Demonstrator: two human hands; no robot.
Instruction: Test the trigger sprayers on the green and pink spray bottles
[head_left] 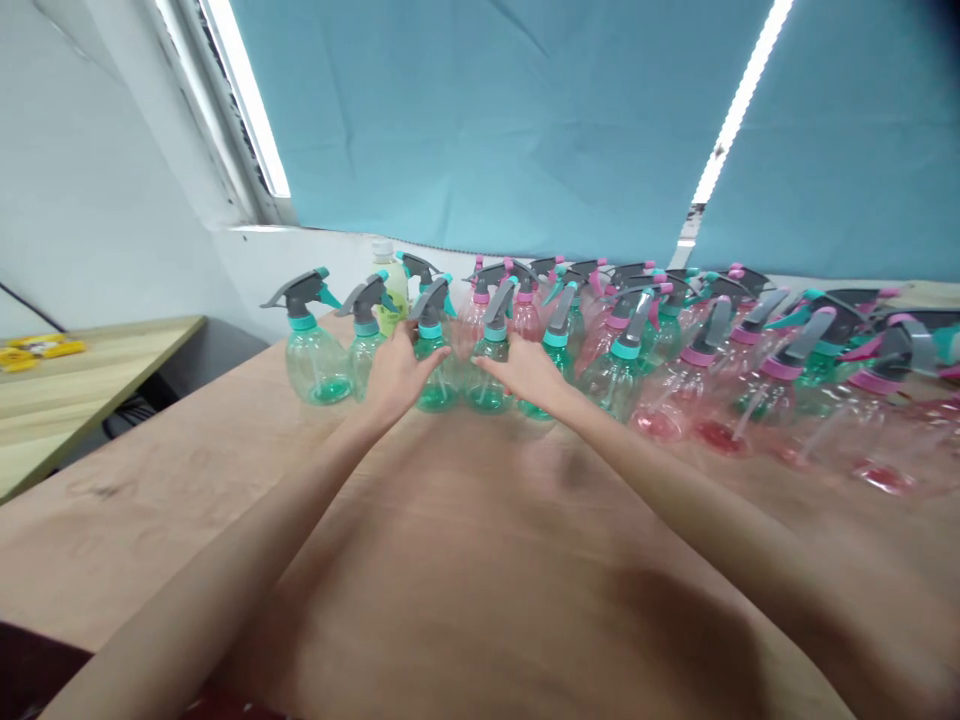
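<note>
My left hand (401, 372) is at a clear green spray bottle (437, 392) with a grey and teal trigger head. Its thumb lies across the front of the bottle and its other fingers are at the left side, partly hidden. Just to the right, my right hand (529, 372) is closed round a second green spray bottle (487, 392), thumb in front, fingertips hidden behind. Both bottles stand upright on the wooden table (450, 520). On the left are two more green bottles, the outermost spray bottle (316, 365) standing a little apart.
Several pink spray bottles (720, 410) and green ones crowd the table's right and back. A white-capped bottle (382, 285) with yellowish contents stands behind. Yellow items (41, 348) lie on a lower side table (97, 385). A blue covering (525, 130) hangs behind.
</note>
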